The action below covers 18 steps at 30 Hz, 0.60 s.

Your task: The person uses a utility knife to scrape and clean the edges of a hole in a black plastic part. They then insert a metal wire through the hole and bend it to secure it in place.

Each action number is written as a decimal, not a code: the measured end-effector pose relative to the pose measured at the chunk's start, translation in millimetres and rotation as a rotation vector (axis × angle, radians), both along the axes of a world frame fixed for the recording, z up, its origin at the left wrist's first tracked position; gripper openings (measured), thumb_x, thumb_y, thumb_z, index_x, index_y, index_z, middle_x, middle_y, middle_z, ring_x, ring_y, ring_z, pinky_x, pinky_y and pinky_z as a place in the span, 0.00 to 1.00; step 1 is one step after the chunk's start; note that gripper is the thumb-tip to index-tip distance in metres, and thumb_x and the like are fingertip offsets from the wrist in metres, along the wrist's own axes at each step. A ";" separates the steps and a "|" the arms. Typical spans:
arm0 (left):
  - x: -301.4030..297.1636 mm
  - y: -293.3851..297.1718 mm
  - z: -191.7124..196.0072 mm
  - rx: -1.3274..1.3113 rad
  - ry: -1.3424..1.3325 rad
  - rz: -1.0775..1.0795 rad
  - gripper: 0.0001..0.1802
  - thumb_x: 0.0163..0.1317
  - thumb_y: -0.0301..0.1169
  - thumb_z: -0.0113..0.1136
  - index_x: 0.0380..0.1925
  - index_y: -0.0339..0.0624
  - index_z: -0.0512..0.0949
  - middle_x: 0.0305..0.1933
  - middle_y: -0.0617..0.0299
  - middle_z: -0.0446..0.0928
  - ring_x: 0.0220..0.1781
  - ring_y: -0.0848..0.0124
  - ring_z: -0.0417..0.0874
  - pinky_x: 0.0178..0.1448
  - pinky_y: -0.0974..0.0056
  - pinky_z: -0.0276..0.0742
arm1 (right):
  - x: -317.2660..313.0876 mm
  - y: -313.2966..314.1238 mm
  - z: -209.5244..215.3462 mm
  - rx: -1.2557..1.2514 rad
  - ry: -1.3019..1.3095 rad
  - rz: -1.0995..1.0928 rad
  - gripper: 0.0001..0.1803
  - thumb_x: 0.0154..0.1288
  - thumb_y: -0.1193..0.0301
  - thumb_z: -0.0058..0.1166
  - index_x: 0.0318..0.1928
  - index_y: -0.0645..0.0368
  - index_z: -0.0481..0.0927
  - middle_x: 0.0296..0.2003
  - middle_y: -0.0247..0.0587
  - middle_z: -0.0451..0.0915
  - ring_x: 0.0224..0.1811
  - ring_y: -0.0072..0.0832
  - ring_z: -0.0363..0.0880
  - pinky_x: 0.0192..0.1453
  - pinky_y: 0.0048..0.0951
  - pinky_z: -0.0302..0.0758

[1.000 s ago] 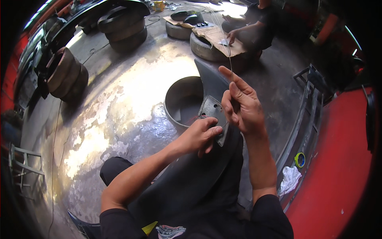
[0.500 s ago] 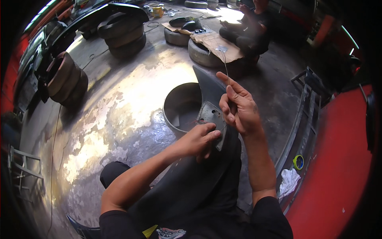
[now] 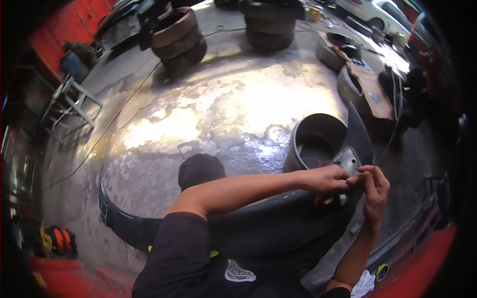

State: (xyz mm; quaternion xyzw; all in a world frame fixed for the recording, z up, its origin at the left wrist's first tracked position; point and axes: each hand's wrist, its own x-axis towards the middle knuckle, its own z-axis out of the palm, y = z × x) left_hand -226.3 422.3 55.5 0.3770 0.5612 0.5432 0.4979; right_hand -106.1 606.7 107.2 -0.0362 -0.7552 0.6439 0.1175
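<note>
A long dark curved car bumper (image 3: 278, 218) lies across my lap, its pointed end rising at the right. Against that end sits a grey metal plate (image 3: 349, 158) with holes. My left hand (image 3: 325, 182) is closed on the plate's lower edge, fingers curled round it. Right beside it, my right hand (image 3: 375, 192) is closed in a pinch at the plate's edge, fingertips meeting those of the left. A thin wire (image 3: 396, 111) runs up and away from the right hand. Exactly what sits between the fingertips is hidden.
An open round metal drum (image 3: 294, 144) stands behind the bumper end. Stacked tyres (image 3: 180, 39) and another tyre stack (image 3: 271, 32) are farther back. Cardboard (image 3: 375, 94) lies over tyres at the right. A metal stand (image 3: 74, 102) is at the left, yellow tape (image 3: 382, 272) near a white rag (image 3: 365, 284).
My right hand has come down from its raised position to meet my left at the plate. The view has swung left, so the scene sits farther right.
</note>
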 end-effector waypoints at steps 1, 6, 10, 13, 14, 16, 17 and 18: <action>5.6 5.2 -11.3 0.087 -0.003 0.027 0.18 0.83 0.38 0.51 0.57 0.31 0.73 0.23 0.53 0.80 0.24 0.61 0.89 0.26 0.58 0.88 | 4.0 8.5 -8.6 0.085 -0.001 -0.012 0.15 0.90 0.65 0.53 0.50 0.67 0.82 0.36 0.42 0.91 0.41 0.27 0.91 0.52 0.28 0.84; 18.5 24.5 -24.8 0.143 0.170 -0.065 0.20 0.81 0.39 0.57 0.46 0.28 0.84 0.32 0.46 0.90 0.32 0.57 0.95 0.37 0.57 0.92 | 34.2 1.8 -4.3 0.279 0.069 -0.118 0.18 0.88 0.67 0.55 0.45 0.72 0.88 0.39 0.56 0.90 0.39 0.41 0.91 0.46 0.42 0.91; -2.3 74.0 -78.1 0.177 0.372 -0.045 0.25 0.82 0.46 0.61 0.55 0.30 0.85 0.36 0.47 0.91 0.38 0.56 0.95 0.44 0.54 0.95 | 32.2 -14.9 4.2 0.407 0.179 -0.086 0.21 0.88 0.67 0.53 0.39 0.70 0.87 0.32 0.50 0.88 0.33 0.36 0.88 0.38 0.36 0.90; -8.5 69.9 -81.1 0.155 0.411 -0.018 0.24 0.82 0.46 0.61 0.55 0.30 0.85 0.36 0.47 0.91 0.38 0.56 0.95 0.43 0.54 0.94 | 26.1 -9.3 0.3 0.424 0.187 -0.106 0.21 0.88 0.67 0.53 0.38 0.70 0.87 0.31 0.49 0.88 0.33 0.36 0.88 0.38 0.36 0.89; -9.7 67.9 -82.1 0.142 0.411 -0.002 0.24 0.82 0.46 0.61 0.55 0.31 0.85 0.36 0.47 0.91 0.38 0.56 0.95 0.43 0.54 0.94 | 25.6 -6.7 -1.2 0.430 0.184 -0.105 0.21 0.88 0.67 0.53 0.38 0.70 0.87 0.31 0.49 0.88 0.32 0.36 0.88 0.38 0.36 0.89; -12.4 64.2 -81.3 0.131 0.431 0.014 0.24 0.82 0.45 0.61 0.54 0.31 0.85 0.36 0.47 0.91 0.38 0.56 0.95 0.43 0.54 0.94 | 22.9 -2.6 -1.7 0.440 0.180 -0.100 0.21 0.88 0.67 0.53 0.37 0.69 0.87 0.31 0.48 0.88 0.32 0.36 0.87 0.37 0.37 0.89; -13.3 61.7 -81.9 0.126 0.439 0.024 0.24 0.81 0.45 0.62 0.54 0.31 0.85 0.36 0.47 0.91 0.38 0.56 0.95 0.43 0.54 0.94 | 22.0 -1.6 -3.2 0.444 0.181 -0.097 0.21 0.88 0.67 0.53 0.36 0.69 0.87 0.31 0.48 0.88 0.32 0.36 0.87 0.37 0.37 0.89; -14.4 60.2 -81.4 0.120 0.446 0.030 0.24 0.81 0.45 0.62 0.54 0.31 0.85 0.36 0.47 0.91 0.38 0.56 0.95 0.43 0.54 0.94 | 21.5 0.4 -4.6 0.444 0.180 -0.093 0.21 0.88 0.67 0.53 0.36 0.69 0.87 0.31 0.48 0.88 0.32 0.36 0.87 0.37 0.37 0.89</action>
